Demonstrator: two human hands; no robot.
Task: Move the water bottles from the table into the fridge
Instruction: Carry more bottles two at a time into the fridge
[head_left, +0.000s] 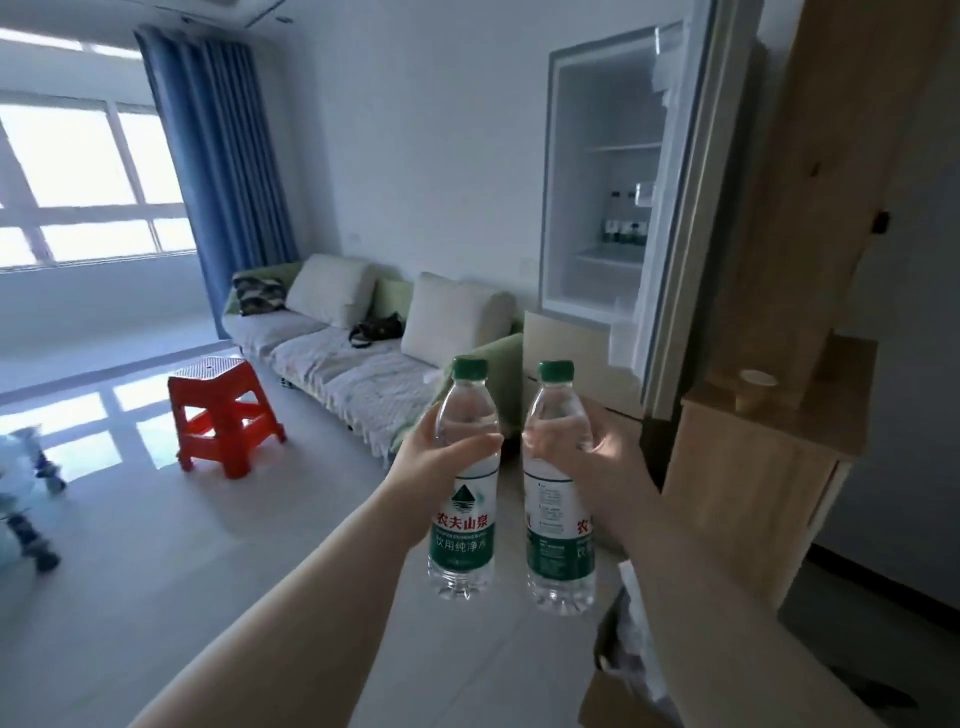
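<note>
I hold two clear water bottles with green caps and green labels upright in front of me. My left hand (423, 467) grips the left bottle (464, 483) around its upper body. My right hand (576, 457) grips the right bottle (556, 493) the same way. The fridge (597, 171) stands ahead to the upper right with its door (691, 208) swung open. Several small bottles (623, 218) stand on a lower shelf inside it. The table is out of view.
A wooden cabinet (753, 467) with a paper cup (754, 389) on its ledge stands close on my right. A sofa (363, 343) runs along the wall left of the fridge. A red plastic stool (223, 415) stands on the tiled floor.
</note>
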